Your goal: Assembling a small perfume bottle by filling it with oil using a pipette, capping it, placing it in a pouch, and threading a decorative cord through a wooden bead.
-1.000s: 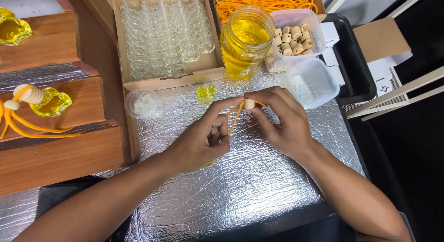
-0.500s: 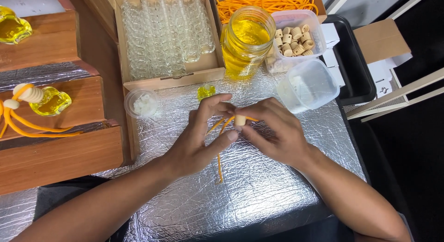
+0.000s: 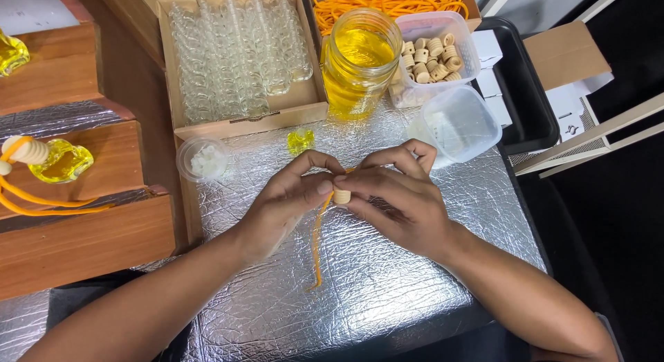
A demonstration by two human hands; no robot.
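**Both hands pinch a cap on an orange cord**

We see the left hand point(image 3: 287, 203) and the right hand point(image 3: 394, 196) meet fingertip to fingertip above the foil-covered tabletop point(image 3: 387, 293). Between them sits a small wooden cap point(image 3: 342, 196), and we read both hands as pinching: the right hand's thumb and fingers close on the cap, the left hand's thumb and forefinger close on the orange cord point(image 3: 318, 237) just beside it. The cord hangs down from the cap toward us and its loose end lies on the foil below the hands.

Just beyond the left hand's fingers stands a small yellow bottle point(image 3: 301, 139). Farther left of it sits a round clear tub point(image 3: 202, 158) with white bits. Beyond both hands a cardboard box point(image 3: 238, 57) holds rows of empty glass bottles. Past the right hand stands a jar point(image 3: 360, 61) of yellow liquid, next to it a tub of caps point(image 3: 432, 54), and nearer the right hand an empty plastic container point(image 3: 460, 123), tilted. Well to the left, a filled bottle point(image 3: 62, 161) with cap and cord rests on a wooden step point(image 3: 104, 172).
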